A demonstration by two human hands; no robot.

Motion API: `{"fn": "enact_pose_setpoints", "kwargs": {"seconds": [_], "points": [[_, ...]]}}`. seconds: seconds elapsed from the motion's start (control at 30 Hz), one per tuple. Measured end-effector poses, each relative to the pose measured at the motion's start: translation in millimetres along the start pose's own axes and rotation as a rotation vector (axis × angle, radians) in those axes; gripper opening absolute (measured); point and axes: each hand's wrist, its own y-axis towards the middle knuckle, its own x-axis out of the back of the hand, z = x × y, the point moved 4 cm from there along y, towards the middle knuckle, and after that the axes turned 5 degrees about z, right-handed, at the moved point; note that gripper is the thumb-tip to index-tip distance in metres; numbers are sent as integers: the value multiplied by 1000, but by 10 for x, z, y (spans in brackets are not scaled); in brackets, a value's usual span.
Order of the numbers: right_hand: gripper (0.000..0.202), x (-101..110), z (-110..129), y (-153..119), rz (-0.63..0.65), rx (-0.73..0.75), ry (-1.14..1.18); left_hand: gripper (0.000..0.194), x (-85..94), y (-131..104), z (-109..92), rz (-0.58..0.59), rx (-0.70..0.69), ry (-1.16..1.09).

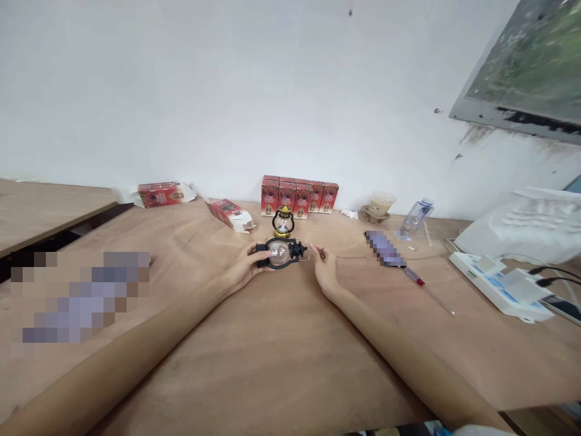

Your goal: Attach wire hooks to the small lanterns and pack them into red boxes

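My left hand (245,264) is closed round the base of a small black lantern (279,253) with a clear globe. The lantern lies on its side, its pointed top towards the right. Just past that top, my right hand (324,269) has its thumb and fingertips pinched together; what they hold, if anything, is too small to make out. A thin wire loop (305,259) shows by the lantern's top, close to those fingertips. Behind the black lantern, a gold and black lantern (284,223) stands upright on the wooden table (272,351).
Several red boxes (295,198) stand against the wall. Two opened red boxes (158,194) lie further left. To the right are a lidded cup (380,207), a clear bottle (415,218), a phone-like object (385,248), a screwdriver (426,289) and a white power strip (497,287).
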Motion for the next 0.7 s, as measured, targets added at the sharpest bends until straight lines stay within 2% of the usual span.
{"fn": "enact_pose_setpoints", "kwargs": {"seconds": [0.07, 0.13, 0.27, 0.3, 0.33, 0.4, 0.47, 0.5, 0.53, 0.6, 0.67, 0.7], "points": [[34, 81, 89, -17, -36, 38, 9, 34, 14, 20, 22, -46, -44, 8], [34, 120, 240, -89, 32, 188, -33, 36, 42, 40, 42, -104, -86, -12], [31, -71, 579, -467, 549, 789, -300, 37, 78, 54, 48, -165, -103, -77], [33, -114, 614, -546, 607, 870, -343, 35, 76, 49, 38, -160, -100, -87], [36, -144, 634, -589, 605, 903, -368, 34, 71, 41, 23, -151, -99, -99], [40, -152, 626, -565, 445, 832, -368, 33, 53, 20, -11, -111, -96, -114], [48, -107, 553, -464, 231, 654, -308, 34, 34, -3, -27, -60, -70, -117], [55, -87, 496, -409, 173, 548, -259, 35, 25, -14, -29, -37, -54, -113], [62, -82, 436, -359, 167, 447, -198, 36, 17, -25, -28, -16, -41, -107], [69, -118, 342, -296, 287, 291, -59, 37, -3, -45, -22, 18, -29, -84], [63, -165, 316, -283, 425, 217, 81, 38, -27, -62, -19, 37, -34, -57], [59, -178, 322, -285, 454, 197, 140, 38, -37, -70, -20, 36, -40, -41]]}}
